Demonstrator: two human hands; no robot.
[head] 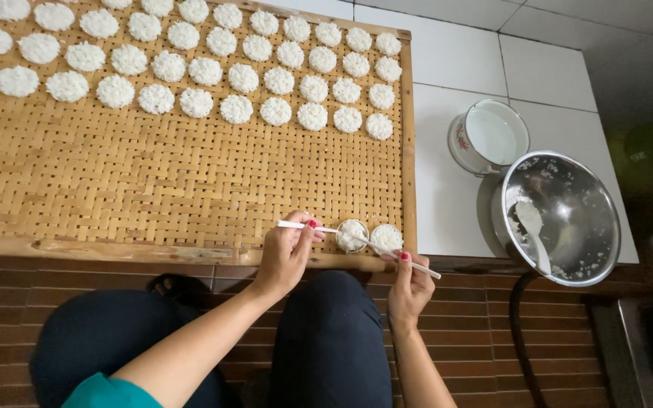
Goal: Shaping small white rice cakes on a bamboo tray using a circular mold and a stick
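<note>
**Rice rounds: far part of the mat filled, near part bare**

The person is sitting on the floor at the near edge of a woven mat (153, 174), and both hands are working at its near right corner. The left hand (285, 253) is pinching one end of a thin white stick (357, 248) between thumb and fingers; the right hand (410, 283) is closing its fingers around the other end, so the stick is lying slantwise across the two hands. Just beyond the fingertips two small round moulds (369, 236) are sitting side by side on the mat, both packed with white rice, and the stick is passing over the left one.

Well beyond the hands, rows of finished rice rounds (213, 68) are lying neatly spaced, covering the far part of the mat from side to side. Between those rows and the hands the weave is showing bare, several rows deep, so I judge the work to be perhaps half done.

To the right of the right hand, on the white tiled floor (447, 204), a steel bowl (561, 215) is holding a white spoon (532, 230) and only scattered grains. Beyond it a small enamel pot (489, 137) is holding what looks like water. The rice supply seems nearly spent, though the bowl's bottom is partly glare.
</note>
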